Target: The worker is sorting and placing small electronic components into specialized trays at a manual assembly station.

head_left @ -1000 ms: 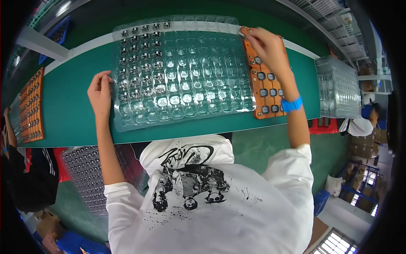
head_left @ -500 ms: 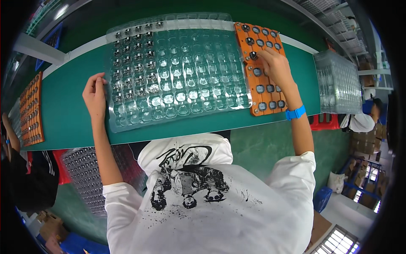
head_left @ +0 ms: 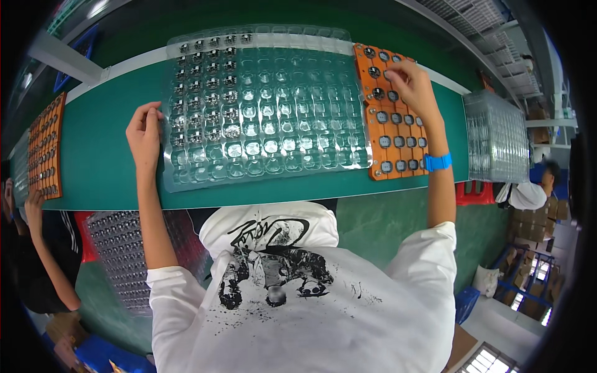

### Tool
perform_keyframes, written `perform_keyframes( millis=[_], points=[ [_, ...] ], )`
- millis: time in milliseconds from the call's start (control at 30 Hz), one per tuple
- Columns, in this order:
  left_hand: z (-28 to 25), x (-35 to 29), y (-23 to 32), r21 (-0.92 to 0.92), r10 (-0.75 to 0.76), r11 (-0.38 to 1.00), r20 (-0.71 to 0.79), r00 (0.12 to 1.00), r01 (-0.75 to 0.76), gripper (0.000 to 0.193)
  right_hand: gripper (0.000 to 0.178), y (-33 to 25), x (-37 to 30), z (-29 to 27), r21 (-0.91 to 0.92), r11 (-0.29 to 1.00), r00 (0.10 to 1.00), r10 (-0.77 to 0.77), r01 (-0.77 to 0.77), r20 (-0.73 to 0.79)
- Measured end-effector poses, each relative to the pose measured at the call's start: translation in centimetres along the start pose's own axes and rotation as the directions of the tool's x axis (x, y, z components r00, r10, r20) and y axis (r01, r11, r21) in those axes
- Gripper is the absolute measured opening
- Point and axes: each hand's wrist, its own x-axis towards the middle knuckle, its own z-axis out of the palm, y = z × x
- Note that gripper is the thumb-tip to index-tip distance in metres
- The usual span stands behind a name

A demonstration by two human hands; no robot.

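Note:
A clear plastic tray with rows of moulded pockets lies before me on the green table. Small metallic parts fill several pockets on its left side. My left hand is at the tray's left edge, thumb and fingers curled together against the rim. To the tray's right lies an orange fixture with round sockets; darker metallic pieces sit in its left column, grey round ones in others. My right hand hovers over the fixture's upper part, thumb and fingers pinched; whatever is between them is hidden.
Stacked clear trays stand at the table's right end. Another orange fixture lies at the far left, where a co-worker's hand reaches it. Below the table edge, at left, is a tray full of parts. A red stool is at right.
My right hand has lifted off a left-column socket and shifted up and right; a dark piece shows there. My left hand stays by the tray edge. A co-worker's arm has come in at left.

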Motion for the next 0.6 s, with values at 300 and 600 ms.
perform_keyframes(
  millis=[300,600],
  points=[
    [0.1,-0.1,0.1,-0.019,0.027,0.999,0.022,0.999,-0.027,0.019,0.009,3.2,5.6,4.2,-0.234,0.956,0.973,-0.206,0.178,-0.100],
    [-0.1,-0.1,0.0,-0.012,0.016,1.000,-0.012,1.000,-0.016,0.017,0.018,1.3,6.7,2.1,-0.221,0.963,0.985,-0.139,0.157,0.099]
  ],
)
